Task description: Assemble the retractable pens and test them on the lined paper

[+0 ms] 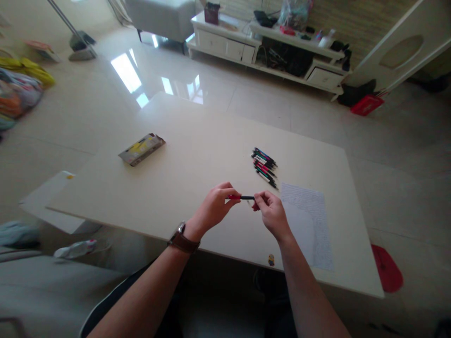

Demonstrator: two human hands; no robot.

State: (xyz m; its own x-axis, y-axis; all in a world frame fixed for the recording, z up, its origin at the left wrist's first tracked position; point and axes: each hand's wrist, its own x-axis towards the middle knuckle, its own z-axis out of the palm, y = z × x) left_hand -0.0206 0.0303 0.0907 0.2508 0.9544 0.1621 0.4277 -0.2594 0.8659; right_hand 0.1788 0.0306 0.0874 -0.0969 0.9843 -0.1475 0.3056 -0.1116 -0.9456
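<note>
A red and black pen [246,197] lies level between my two hands, above the near part of the white table [197,155]. My left hand [215,205] is closed on its red end, thumb and fingers pinching it. At the black end, my right hand [272,212] pinches the tip. A small pale piece shows just under the pen by my right fingers, too small to name. Beyond my right hand, several pens [264,166] in mixed colours lie side by side in a row. A sheet of paper [303,220] covered in writing is partly under my right forearm.
An opened grey and yellow box [141,149] lies on the table's left. A small cartoon sticker [271,260] is at the near edge. Past the table stand a white TV cabinet [225,44] and a grey seat [162,19]. A red stool [386,268] shows at right.
</note>
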